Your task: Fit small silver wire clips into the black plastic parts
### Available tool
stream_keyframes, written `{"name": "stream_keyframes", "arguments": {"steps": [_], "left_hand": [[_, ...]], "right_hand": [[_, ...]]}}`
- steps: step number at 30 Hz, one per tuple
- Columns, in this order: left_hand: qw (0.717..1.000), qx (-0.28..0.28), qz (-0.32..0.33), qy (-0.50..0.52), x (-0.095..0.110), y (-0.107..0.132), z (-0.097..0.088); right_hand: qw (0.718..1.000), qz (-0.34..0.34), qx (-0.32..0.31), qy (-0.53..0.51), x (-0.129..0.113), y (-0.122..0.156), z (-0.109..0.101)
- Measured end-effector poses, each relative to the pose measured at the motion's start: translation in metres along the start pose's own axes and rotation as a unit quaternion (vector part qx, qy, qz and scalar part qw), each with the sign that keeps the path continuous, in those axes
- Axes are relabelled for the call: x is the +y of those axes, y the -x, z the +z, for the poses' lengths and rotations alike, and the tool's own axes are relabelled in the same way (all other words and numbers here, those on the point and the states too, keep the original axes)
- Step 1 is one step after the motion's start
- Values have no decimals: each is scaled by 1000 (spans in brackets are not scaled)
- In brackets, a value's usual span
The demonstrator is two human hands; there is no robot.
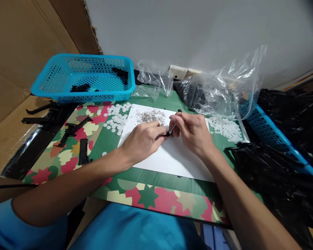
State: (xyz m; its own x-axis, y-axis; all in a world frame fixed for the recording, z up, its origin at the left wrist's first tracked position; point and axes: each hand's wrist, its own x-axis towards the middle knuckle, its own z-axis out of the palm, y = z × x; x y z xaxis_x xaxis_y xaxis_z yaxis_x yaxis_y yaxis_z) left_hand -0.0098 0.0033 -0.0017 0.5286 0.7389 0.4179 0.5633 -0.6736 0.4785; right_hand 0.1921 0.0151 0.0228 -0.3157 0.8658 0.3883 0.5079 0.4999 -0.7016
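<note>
My left hand (145, 141) is closed on a small black plastic part (169, 133) that pokes out past the fingertips. My right hand (194, 133) pinches a slim tool (174, 125) with a metal shaft and a dark top end. The tool's tip meets the black part, over a white sheet of paper (169, 163). Just behind the hands lies a heap of tiny metal pieces (150, 116), with bent wire ends like small springs. Fingers hide most of the black part and much of the tool.
White discs (117, 119) lie left of the paper, more white discs (225, 128) right. A blue basket (132, 78) holds a few black parts. Loose black parts (83, 151) rest on the patterned board. Clear plastic bags (216, 92) stand behind; black parts (253, 163) pile up right.
</note>
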Motion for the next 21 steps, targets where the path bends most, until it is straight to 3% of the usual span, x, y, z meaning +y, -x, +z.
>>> {"name": "stream_keyframes", "arguments": {"steps": [14,21], "left_hand": [[999,31,-3,25,0,-2,1],[999,40,-3,14,1,-1,1]], "right_hand": [[998,-41,38,16,3,6,7],[997,-22,58,34,2,7,10]]}}
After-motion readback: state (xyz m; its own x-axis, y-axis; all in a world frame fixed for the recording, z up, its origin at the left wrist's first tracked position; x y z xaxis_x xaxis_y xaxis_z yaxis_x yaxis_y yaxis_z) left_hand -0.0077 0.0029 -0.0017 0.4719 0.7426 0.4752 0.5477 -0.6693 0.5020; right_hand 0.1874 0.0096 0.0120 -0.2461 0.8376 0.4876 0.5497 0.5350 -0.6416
